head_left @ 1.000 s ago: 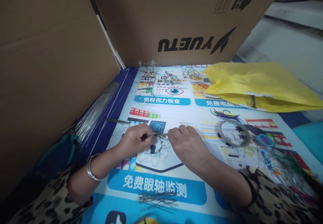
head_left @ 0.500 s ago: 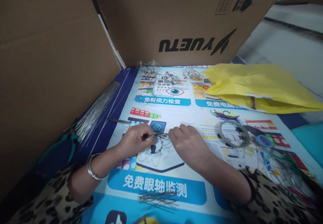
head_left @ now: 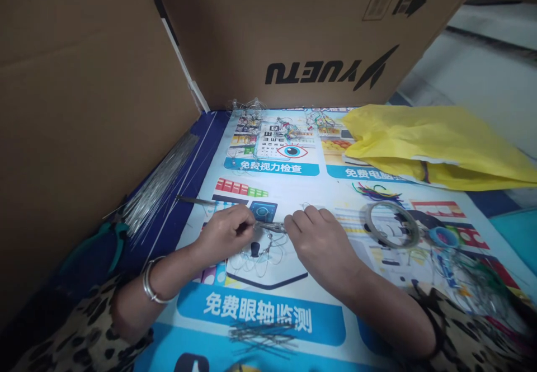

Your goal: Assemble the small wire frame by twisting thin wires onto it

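- Wirework at the bending step, I judge: my left hand (head_left: 224, 232) is closed round a slim metal tool (head_left: 272, 226), and its tip meets my right hand (head_left: 321, 240), which pinches the top of the wire piece (head_left: 260, 255).
- That piece lies on the glossy poster (head_left: 268, 316) just below both hands, thin, springy and looped.
- The next move calls for a firm pinch and a small, steady twist.
- Stiff, shiny rods (head_left: 159, 184) lie at the left, a coil (head_left: 392, 224) at the right.
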Demonstrator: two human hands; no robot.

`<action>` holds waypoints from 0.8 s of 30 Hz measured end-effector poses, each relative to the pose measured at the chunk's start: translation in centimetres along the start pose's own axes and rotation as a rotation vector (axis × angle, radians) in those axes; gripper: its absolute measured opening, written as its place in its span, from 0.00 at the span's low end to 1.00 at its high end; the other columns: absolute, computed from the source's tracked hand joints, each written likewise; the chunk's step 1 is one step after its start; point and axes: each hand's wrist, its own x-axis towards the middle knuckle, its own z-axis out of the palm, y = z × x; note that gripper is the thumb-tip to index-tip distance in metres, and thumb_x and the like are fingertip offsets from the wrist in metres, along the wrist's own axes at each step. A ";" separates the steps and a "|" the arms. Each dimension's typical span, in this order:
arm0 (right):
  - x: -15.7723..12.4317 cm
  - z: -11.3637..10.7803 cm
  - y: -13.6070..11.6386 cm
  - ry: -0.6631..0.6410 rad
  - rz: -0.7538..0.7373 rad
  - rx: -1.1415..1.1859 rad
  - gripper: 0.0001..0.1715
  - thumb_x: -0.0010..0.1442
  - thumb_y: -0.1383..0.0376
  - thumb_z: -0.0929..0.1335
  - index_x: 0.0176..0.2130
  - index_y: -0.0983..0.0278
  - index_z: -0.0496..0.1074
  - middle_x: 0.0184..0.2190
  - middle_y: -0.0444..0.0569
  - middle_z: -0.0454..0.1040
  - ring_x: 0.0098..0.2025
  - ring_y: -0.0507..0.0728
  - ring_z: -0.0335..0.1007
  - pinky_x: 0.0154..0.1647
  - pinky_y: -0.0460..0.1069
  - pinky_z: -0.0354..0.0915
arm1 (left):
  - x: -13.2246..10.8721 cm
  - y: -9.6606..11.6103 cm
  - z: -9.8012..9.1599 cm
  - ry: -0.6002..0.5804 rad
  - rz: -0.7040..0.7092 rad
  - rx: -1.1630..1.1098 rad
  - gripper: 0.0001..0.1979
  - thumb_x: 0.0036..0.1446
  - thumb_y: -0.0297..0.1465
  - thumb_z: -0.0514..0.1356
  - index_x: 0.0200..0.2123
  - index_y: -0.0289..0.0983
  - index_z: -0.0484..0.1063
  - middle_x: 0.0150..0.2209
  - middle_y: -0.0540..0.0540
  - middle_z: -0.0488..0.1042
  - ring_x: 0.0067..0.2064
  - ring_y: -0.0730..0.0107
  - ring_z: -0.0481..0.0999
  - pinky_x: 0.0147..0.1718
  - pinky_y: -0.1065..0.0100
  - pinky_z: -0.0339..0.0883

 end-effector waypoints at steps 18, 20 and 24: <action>0.5 0.6 -0.9 0.039 -0.021 -0.041 0.07 0.55 0.75 0.62 0.31 0.67 0.69 0.27 0.50 0.67 0.30 0.57 0.56 0.30 0.52 0.48 | 0.1 0.4 0.0 0.005 -0.155 -0.005 0.06 0.45 0.20 0.55 0.23 0.36 0.66 0.24 0.51 0.73 0.26 0.75 0.70 0.26 0.74 0.64; 0.5 0.6 -1.0 0.047 -0.021 -0.040 0.08 0.55 0.76 0.62 0.30 0.67 0.69 0.26 0.50 0.66 0.30 0.56 0.56 0.29 0.52 0.47 | 0.0 0.4 0.0 0.000 -0.151 -0.011 0.06 0.45 0.20 0.54 0.23 0.36 0.66 0.25 0.51 0.73 0.26 0.75 0.70 0.26 0.74 0.64; 0.5 0.7 -1.0 0.039 -0.017 -0.041 0.07 0.55 0.76 0.62 0.30 0.67 0.68 0.26 0.50 0.66 0.30 0.57 0.56 0.29 0.52 0.47 | -0.1 0.3 0.0 0.009 -0.132 -0.017 0.07 0.45 0.19 0.54 0.23 0.36 0.65 0.25 0.51 0.73 0.26 0.76 0.70 0.26 0.75 0.64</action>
